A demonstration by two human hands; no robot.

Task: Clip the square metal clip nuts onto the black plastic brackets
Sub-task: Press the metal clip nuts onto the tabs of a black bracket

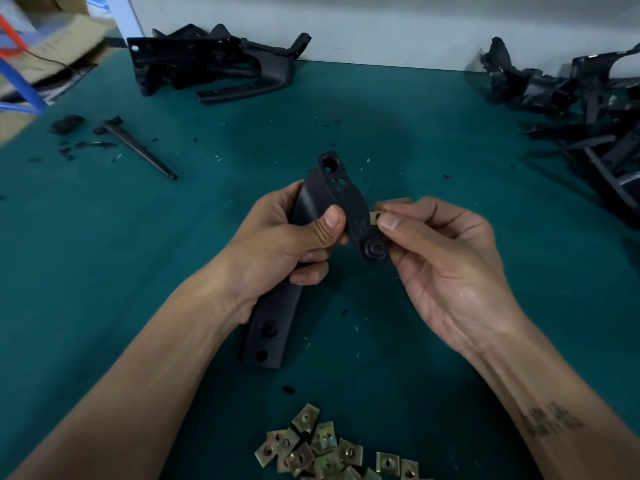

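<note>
1. Clip nut [375, 216]: you pinch it between your right thumb and forefinger at the centre of the frame, its edge touching the right side of the bracket [341, 206].
2. Your right hand [440, 258] has the thumb tip pressed on the nut; the other fingers curl loosely behind it.
3. Your left hand [287, 244] grips the bracket around its middle, thumb pressed across the front face, fingers wrapped underneath.
4. The bracket is held above the mat [433, 150], tilted, one holed end pointing up towards the top of the frame, the long flat end with two holes pointing down between your forearms.
5. At the bottom centre, a pile of nuts [322, 448] lies on the mat.
6. At the upper left sits a heap of brackets [214, 64] against the wall; another heap [581, 98] fills the upper right.
7. At the left, a thin black rod [138, 147] lies among small black scraps.
</note>
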